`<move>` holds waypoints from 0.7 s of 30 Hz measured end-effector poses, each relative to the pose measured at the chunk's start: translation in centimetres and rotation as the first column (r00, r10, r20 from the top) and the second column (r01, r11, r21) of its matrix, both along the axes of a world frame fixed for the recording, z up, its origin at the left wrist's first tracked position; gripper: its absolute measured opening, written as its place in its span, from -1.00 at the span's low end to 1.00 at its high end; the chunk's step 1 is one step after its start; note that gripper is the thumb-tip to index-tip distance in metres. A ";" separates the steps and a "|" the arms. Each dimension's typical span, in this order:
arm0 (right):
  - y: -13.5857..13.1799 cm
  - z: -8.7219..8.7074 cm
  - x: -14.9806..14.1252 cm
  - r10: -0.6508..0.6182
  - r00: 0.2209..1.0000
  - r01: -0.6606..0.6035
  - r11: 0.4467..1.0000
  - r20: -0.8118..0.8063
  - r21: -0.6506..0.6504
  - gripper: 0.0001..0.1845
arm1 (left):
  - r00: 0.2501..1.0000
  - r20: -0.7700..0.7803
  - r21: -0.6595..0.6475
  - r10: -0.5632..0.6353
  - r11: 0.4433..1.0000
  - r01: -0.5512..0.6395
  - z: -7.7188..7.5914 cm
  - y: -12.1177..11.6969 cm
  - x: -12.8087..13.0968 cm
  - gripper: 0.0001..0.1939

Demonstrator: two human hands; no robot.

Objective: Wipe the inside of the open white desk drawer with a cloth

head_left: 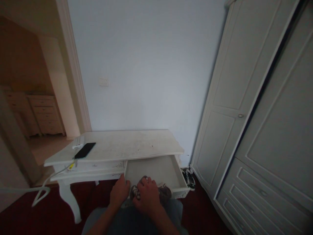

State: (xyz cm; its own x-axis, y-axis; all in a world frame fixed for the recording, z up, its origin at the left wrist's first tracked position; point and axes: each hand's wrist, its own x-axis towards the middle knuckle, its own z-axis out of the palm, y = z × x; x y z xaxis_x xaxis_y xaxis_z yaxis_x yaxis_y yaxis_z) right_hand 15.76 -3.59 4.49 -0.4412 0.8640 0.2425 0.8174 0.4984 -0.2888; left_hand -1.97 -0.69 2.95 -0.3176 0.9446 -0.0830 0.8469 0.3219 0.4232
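Drawer [156, 168] is standing open below the tabletop's [127, 141] front edge, toward its right end. Brown-and-white patterned bundle [165, 192] is lying along the drawer's front edge. Right hand [148, 193] is resting over the bundle, fingers bent; grip underneath hidden, cannot tell. Left hand [119, 191] is touching the drawer's front-left corner, fingers close together and curling; cannot tell whether pinching. Phone [85, 150] is lying near the tabletop's left edge, cable [55, 174] trailing past that edge.
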 end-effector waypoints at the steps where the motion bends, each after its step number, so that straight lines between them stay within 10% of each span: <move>1: -0.1 0.0 -0.4 0.009 1.000 -0.009 1.000 -0.017 0.002 -0.52 | 1.000 0.000 0.001 -0.005 1.000 0.005 -0.1 0.0 -0.1 -0.65; 15: 1.7 1.3 12.6 -0.189 0.980 0.193 0.980 0.066 -0.053 -0.70 | 0.999 0.033 0.019 0.022 1.000 -0.023 -0.4 0.1 -0.2 -0.62; 21: 0.3 0.2 7.7 -0.165 0.984 0.162 0.986 0.068 0.045 -0.63 | 1.000 -0.009 0.026 0.008 1.000 -0.008 -0.2 0.0 0.0 -0.63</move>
State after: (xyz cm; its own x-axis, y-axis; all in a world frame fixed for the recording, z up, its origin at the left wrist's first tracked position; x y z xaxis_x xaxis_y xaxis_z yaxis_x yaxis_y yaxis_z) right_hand 23.47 -3.27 4.70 -0.3126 0.9163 0.2504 0.9065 0.3665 -0.2095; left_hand -1.95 -0.66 2.74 -0.3260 0.9437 -0.0555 0.8481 0.3179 0.4239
